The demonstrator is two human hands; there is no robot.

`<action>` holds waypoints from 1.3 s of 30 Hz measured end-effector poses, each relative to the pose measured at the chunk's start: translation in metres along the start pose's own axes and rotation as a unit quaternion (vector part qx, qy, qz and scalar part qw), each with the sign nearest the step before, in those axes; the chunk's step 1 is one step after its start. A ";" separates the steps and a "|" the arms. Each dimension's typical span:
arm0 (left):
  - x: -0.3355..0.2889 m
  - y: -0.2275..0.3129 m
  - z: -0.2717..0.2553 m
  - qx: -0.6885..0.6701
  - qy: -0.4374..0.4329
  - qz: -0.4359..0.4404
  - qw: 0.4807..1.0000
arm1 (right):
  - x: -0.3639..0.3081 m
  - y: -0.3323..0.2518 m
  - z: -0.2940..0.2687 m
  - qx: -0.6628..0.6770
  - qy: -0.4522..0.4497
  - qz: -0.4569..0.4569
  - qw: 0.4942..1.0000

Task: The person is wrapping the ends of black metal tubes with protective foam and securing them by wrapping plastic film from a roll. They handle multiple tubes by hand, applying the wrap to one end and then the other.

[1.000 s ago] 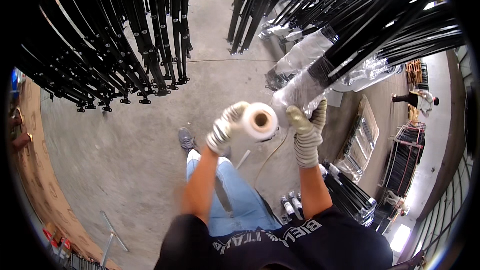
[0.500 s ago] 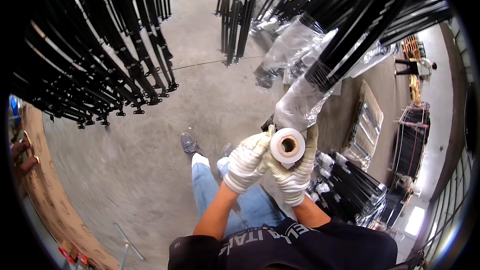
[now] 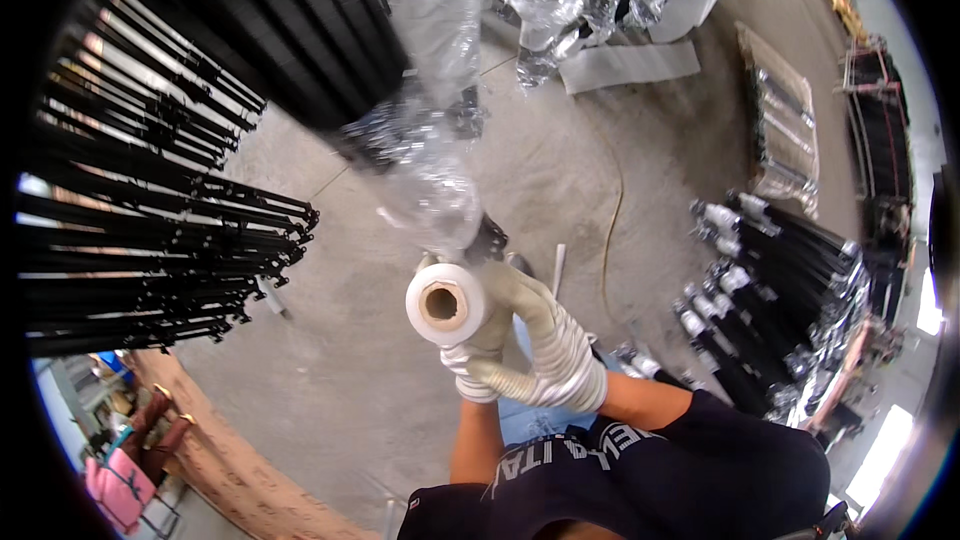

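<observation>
A white roll of stretch film point(image 3: 418, 314) with a brown cardboard core is in front of me, its end facing up. My left hand point(image 3: 476, 358), in a whitish work glove, is closed round the roll from below and behind; the roll hides part of it. My right hand point(image 3: 553, 348), gloved too, lies against the roll's right side, partly over the left, its fingertips blurred. Just beyond the roll is the film-wrapped end point(image 3: 432, 202) of a bundle of long black bars point(image 3: 290, 30), which slants in from the upper left.
Rows of black metal bars point(image 3: 160, 260) stand at the left. Film-wrapped bundles point(image 3: 548, 0) are at the far side, and more black bundles point(image 3: 750, 310) lie at the right. A thin hose or cord point(image 3: 613, 225) runs along the concrete floor. Long cardboard point(image 3: 215, 445) lies at lower left.
My view has swung round, so the bundle now comes from the upper left instead of the upper right. The roll and both hands have moved round the bundle's end; the right hand now overlaps the left.
</observation>
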State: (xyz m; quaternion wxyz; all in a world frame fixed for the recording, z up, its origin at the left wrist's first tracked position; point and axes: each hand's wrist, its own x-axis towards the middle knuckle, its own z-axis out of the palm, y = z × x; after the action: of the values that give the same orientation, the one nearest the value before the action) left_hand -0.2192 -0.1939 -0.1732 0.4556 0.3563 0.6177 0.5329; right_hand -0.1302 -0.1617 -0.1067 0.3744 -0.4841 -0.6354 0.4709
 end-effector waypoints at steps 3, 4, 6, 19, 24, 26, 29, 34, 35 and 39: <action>0.008 -0.003 -0.008 0.007 0.057 0.017 0.998 | 0.006 0.016 -0.012 0.056 -0.022 0.013 0.998; 0.010 -0.005 -0.008 0.015 0.055 0.029 0.998 | 0.013 0.022 -0.017 0.102 -0.049 0.046 0.992; 0.011 -0.015 -0.016 0.041 -0.008 0.103 0.994 | 0.023 0.030 -0.026 0.192 -0.116 0.107 0.969; 0.153 0.021 0.001 -0.223 -0.213 -0.068 0.949 | 0.009 0.080 -0.029 0.439 -0.073 0.054 0.894; 0.153 0.014 0.000 -0.329 -0.430 -0.066 0.838 | 0.070 0.116 -0.111 0.106 0.003 0.047 0.993; 0.132 0.036 0.005 -0.236 -0.384 -0.046 0.891 | 0.124 0.113 -0.098 0.018 -0.134 0.124 0.983; 0.090 0.064 -0.002 -0.083 -0.253 -0.003 0.964 | 0.163 0.123 -0.018 0.066 -0.383 0.111 0.915; 0.050 0.028 -0.068 0.013 -0.040 0.012 0.999 | 0.111 0.121 0.058 0.434 -0.469 0.101 0.763; 0.047 0.017 -0.077 0.015 -0.027 0.002 1.000 | 0.104 0.131 0.062 0.433 -0.444 0.034 0.784; 0.024 -0.014 -0.095 -0.014 0.015 -0.050 0.999 | 0.101 0.138 0.084 0.350 -0.421 -0.049 0.835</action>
State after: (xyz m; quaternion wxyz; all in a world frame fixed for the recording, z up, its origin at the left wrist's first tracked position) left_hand -0.3162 -0.2061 -0.1901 0.4777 0.3106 0.6338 0.5231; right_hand -0.1971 -0.0719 -0.2603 0.2379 -0.0444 -0.5470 0.8014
